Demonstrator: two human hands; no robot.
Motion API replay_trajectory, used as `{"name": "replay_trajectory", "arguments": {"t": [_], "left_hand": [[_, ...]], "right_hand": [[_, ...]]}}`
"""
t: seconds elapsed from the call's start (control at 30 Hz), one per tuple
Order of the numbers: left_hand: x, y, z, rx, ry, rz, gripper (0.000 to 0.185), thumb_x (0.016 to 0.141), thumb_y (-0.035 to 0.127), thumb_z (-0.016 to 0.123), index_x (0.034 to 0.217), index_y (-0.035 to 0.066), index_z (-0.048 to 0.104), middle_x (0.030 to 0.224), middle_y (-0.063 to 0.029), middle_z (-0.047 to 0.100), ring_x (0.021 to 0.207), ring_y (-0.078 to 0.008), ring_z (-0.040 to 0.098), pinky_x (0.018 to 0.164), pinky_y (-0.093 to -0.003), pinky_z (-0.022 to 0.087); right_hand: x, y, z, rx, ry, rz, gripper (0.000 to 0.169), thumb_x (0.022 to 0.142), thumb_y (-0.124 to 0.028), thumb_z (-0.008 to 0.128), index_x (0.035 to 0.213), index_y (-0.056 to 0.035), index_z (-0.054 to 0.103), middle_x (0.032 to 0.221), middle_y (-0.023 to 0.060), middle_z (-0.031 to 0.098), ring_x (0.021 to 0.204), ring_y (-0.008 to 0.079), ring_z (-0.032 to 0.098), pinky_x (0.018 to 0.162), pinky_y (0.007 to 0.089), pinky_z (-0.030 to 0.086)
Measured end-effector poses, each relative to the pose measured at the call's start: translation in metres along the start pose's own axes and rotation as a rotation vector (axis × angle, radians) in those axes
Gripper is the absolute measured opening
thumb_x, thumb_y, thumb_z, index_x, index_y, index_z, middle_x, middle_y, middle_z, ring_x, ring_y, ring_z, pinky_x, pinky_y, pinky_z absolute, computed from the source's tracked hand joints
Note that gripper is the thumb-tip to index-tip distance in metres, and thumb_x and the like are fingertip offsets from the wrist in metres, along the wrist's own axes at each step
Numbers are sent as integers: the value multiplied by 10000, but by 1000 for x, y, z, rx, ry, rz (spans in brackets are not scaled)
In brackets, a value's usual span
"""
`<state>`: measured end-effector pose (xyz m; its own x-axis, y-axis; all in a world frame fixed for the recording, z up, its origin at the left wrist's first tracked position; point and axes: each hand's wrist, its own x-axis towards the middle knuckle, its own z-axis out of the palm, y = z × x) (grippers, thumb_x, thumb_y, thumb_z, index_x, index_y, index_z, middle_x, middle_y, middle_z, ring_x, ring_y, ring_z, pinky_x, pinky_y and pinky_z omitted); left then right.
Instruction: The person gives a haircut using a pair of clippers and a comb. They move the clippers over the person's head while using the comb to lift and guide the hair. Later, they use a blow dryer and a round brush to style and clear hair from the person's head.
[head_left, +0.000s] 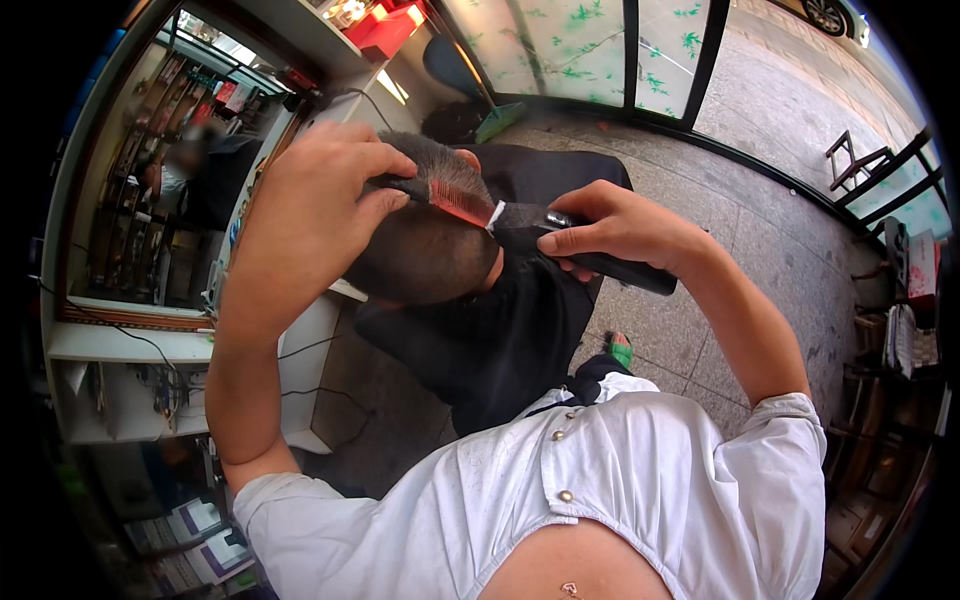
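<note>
A seated person's head (424, 251) is before me, its back and side hair very short and the top hair longer. A dark cape (525, 322) covers the shoulders and body. In my left hand (322, 180) is the dark handle of a red comb (459, 204), pinched between thumb and fingers, with the teeth against the hair. My right hand (615, 229) grips a black hair clipper (637, 271). The clipper's pale blade end meets the comb's far end beside the head.
A framed mirror (165, 172) and a white shelf (135, 346) with cords stand at left. A green dustpan (500, 122) lies beyond the head. Glass panels (555, 45) border the tiled floor (675, 187). Chairs (900, 337) line the right side, and a small stool (856, 161) stands outside.
</note>
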<state>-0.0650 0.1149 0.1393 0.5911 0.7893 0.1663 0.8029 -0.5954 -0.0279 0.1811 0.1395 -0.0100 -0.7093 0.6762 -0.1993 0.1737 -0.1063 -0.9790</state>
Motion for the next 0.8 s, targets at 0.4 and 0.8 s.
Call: {"name": "replay_trajectory", "arguments": {"t": [0.4, 0.8], "left_hand": [[8, 4, -4, -3, -73, -51, 214, 722, 42, 715, 932, 11, 683, 826, -107, 571, 843, -279, 555, 750, -360, 443], [26, 3, 1, 61, -62, -70, 197, 735, 52, 698, 925, 6, 680, 841, -117, 585, 869, -288, 554, 777, -371, 441]], "right_hand": [[14, -2, -12, 150, -5, -36, 315, 873, -284, 690, 879, 25, 633, 721, 37, 615, 640, 96, 590, 594, 234, 488], [23, -2, -29, 97, -84, 18, 316, 846, -287, 710, 891, 23, 671, 706, 23, 615, 599, 82, 581, 569, 220, 470]]}}
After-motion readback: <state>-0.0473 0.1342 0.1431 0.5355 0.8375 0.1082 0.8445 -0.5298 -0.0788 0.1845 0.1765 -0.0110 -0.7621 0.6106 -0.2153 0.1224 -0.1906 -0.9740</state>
